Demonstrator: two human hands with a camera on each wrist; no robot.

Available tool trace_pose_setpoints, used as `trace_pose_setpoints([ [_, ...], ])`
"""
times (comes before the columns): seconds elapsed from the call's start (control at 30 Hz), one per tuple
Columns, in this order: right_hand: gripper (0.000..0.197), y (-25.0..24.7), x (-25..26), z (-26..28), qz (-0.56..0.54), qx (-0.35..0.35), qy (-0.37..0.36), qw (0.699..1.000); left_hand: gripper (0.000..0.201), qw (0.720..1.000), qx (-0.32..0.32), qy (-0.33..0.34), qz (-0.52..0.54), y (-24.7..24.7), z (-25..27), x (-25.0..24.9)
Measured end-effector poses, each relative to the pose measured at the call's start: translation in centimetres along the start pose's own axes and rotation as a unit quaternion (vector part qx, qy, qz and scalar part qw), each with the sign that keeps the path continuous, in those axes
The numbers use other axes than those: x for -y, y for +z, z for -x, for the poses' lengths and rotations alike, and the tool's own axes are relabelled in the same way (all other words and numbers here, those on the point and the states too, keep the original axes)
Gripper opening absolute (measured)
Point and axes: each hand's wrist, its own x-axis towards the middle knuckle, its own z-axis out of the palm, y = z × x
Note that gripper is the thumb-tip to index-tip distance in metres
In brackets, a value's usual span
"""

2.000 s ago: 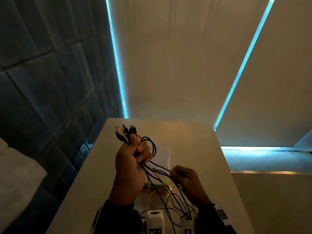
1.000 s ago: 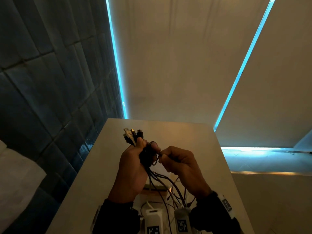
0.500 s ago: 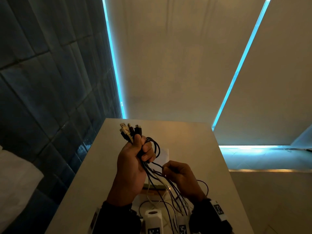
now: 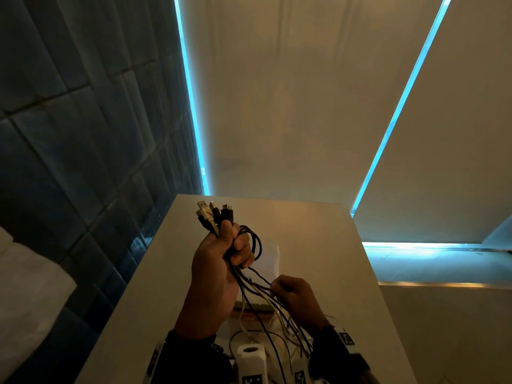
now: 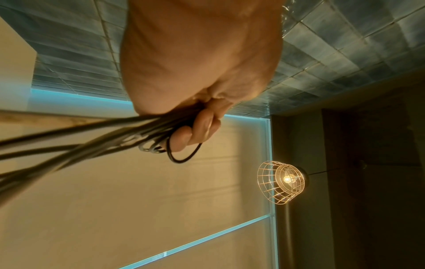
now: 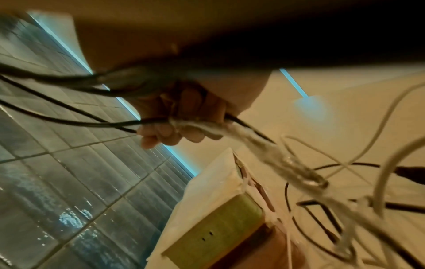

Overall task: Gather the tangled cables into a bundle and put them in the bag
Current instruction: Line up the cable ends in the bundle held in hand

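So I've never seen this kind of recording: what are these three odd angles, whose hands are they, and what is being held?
No machine here: a person works bare-handed, wearing three cameras. The upright picture comes from the head, looking down at a pale table. The other two come from the wrists, looking along each hand, so they appear tilted. The left hand holds a bunch of black and white cables in its grip, plugs sticking up. The right hand pinches the trailing strands lower down; the loose ends hang toward the table. Under them lies a flat greenish packet, possibly the bag, though I cannot tell.
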Motion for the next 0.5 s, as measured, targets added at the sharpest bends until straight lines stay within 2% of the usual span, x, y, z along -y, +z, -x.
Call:
trace_pose_setpoints([
  [0.17, 0.026, -0.9, 1.3, -1.1, 0.005, -0.075, 0.040, 0.996, 0.029, 0.998, -0.030, 0.003, -0.052, -0.3, -0.6, 0.3],
  [0.23, 0.020, -1.8, 3.6, -1.4, -0.055, -0.119, 0.027, 0.991, 0.031, 0.996, -0.044, 0.001, -0.074, -0.4, -0.8, 0.3],
  [0.3, 0.018, -2.6, 6.4, -1.4, -0.125, -0.135, -0.001, 0.983, 0.031, 0.994, -0.057, -0.005, -0.093, -0.4, -0.9, 0.4],
  [0.37, 0.018, -3.1, 8.9, -1.1, -0.164, -0.124, -0.038, 0.978, 0.030, 0.991, -0.072, -0.017, -0.108, -0.5, -1.0, 0.7],
  [0.5, 0.018, -3.0, 12.4, 0.1, -0.192, -0.059, -0.114, 0.973, 0.027, 0.986, -0.099, -0.037, -0.126, -0.5, -0.9, 1.1],
])
